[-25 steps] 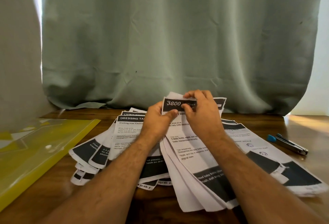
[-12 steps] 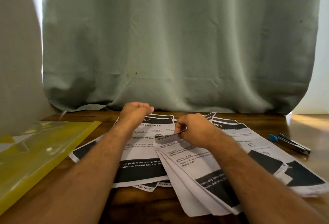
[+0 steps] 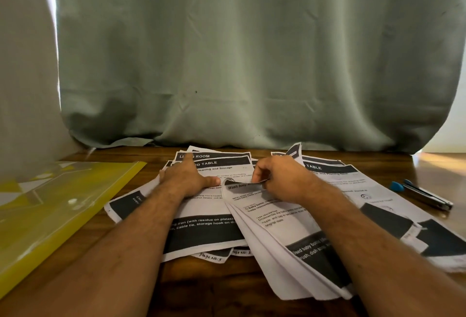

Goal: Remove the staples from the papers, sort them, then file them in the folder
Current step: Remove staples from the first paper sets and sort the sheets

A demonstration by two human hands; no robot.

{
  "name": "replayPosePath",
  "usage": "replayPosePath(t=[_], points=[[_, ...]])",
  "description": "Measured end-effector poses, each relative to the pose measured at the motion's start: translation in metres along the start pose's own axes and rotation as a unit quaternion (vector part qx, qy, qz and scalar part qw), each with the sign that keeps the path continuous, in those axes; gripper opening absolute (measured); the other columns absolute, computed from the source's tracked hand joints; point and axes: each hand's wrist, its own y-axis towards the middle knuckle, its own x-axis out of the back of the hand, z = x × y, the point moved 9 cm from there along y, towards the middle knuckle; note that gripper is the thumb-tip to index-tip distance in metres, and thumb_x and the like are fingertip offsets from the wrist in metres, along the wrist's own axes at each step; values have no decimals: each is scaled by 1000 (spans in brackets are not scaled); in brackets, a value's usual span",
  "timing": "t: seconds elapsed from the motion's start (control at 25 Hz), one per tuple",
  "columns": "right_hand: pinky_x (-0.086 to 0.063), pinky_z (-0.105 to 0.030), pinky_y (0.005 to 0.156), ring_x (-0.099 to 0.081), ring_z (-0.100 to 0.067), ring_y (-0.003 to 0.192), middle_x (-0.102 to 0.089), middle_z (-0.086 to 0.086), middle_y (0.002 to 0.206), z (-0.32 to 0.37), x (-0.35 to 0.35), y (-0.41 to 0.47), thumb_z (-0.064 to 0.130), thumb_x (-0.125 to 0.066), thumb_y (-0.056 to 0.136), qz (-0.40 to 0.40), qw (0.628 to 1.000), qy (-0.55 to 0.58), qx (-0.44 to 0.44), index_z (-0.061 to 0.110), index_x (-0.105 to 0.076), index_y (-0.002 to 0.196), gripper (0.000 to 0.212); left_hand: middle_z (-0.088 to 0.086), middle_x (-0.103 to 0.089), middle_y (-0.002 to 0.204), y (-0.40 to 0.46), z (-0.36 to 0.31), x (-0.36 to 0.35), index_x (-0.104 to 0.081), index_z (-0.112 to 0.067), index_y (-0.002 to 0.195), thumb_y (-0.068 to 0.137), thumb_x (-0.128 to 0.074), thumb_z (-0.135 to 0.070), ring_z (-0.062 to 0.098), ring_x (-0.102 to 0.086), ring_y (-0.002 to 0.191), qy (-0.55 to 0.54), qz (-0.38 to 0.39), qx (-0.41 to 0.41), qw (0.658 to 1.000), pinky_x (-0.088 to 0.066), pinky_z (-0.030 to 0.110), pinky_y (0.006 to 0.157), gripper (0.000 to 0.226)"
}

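Papers (image 3: 209,231) fanned across a wooden table (image 3: 227,289), seen from the head camera — printed sheets with black header and footer bands, some headed "LIVING ROOM" and "TABLE", two bottom corners handwritten with page numbers. Left pile lying flat at about 11 o'clock from the near table edge; right stack (image 3: 282,248) overlapping it at 12 to 1 o'clock, its lower edges splayed into separate leaves. Left hand (image 3: 187,178) spread flat, palm down, pressing on the left pile, thumb stretched toward 3 o'clock and nearly meeting the curled paper edge. Right hand (image 3: 282,178) curled, fingertips pinching the top corner of the uppermost sheet of the right stack, that corner bent up and over near the words "Wash baby". More sheets (image 3: 393,216) spread out at 2 o'clock, one corner standing up behind the right hand. Yellow plastic folder (image 3: 50,218) with a snap button lying at 9 o'clock, well apart from the papers. Staple remover (image 3: 421,194) with a blue grip at 3 o'clock, beside the right-hand sheets — untouched. Grey-green curtain (image 3: 252,52) hanging behind the table at 12 o'clock.
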Motion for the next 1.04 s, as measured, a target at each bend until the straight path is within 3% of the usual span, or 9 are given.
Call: replayPosePath(t=[0.28,0.4,0.52,0.68,0.76,0.84,0.92,1.0,1.04], points=[[-52,-30,92,-59,-11,101,-64,9,105,3,2,-4,4,-74,82,4,1000,11,3,30,-65,90,29,2,-54,145,-4,5,0,-35,-25,148,68,-71,-76,29,-44,139,12,17,16,1000,-13,54,122,102],[-51,-26,88,-59,-10,100,-64,9,104,5,5,-3,5,-68,87,-23,1000,16,7,29,-66,94,25,1,-63,133,-8,-4,25,-43,-24,141,71,-84,-52,27,-56,126,-33,-56,-7,998,-33,50,115,86],[-52,-23,84,-61,-6,97,-65,11,106,4,12,-3,9,-62,93,-70,996,46,9,31,-65,106,27,0,-67,124,-12,-10,48,-52,-23,139,76,-84,-34,22,-64,114,-189,-89,-27,978,-51,44,100,72],[-56,-27,85,-66,-9,95,-66,12,105,8,16,-5,7,-62,92,-105,990,89,30,40,-43,133,56,2,-48,152,-21,-15,48,-20,-20,159,77,-82,-5,24,-63,118,-333,-21,-22,942,-52,44,99,104],[-57,-27,85,-66,-9,93,-66,11,102,11,12,-5,7,-62,91,-98,990,101,32,45,-29,141,70,5,-64,135,-30,-24,51,-45,-20,149,79,-77,2,20,-70,100,-350,9,-62,935,-57,41,89,80],[-56,-29,86,-66,-10,95,-67,8,107,13,10,-4,8,-63,90,-99,989,107,38,47,-26,142,75,10,-77,104,-38,-38,49,-74,-17,109,81,-75,-2,23,-73,85,-342,62,-112,931,-57,47,88,32],[-55,-28,87,-65,-10,100,-67,8,114,13,7,-1,10,-64,90,-94,991,85,43,42,-41,136,61,16,-77,93,-49,-49,39,-78,-10,91,83,-74,-17,31,-72,85,-391,146,-141,898,-54,46,91,11],[-54,-27,88,-63,-10,103,-66,10,115,9,4,3,12,-68,89,-78,995,54,31,38,-59,121,42,16,-77,92,-50,-50,32,-78,-6,90,87,-64,-48,29,-71,89,-443,182,-111,871,-49,40,92,44],[-54,-26,89,-62,-9,104,-65,11,116,7,1,4,12,-70,88,-70,996,52,22,39,-63,114,38,11,-78,92,-45,-44,33,-79,-9,93,91,-56,-57,24,-72,94,-429,152,-91,886,-48,39,94,54]])
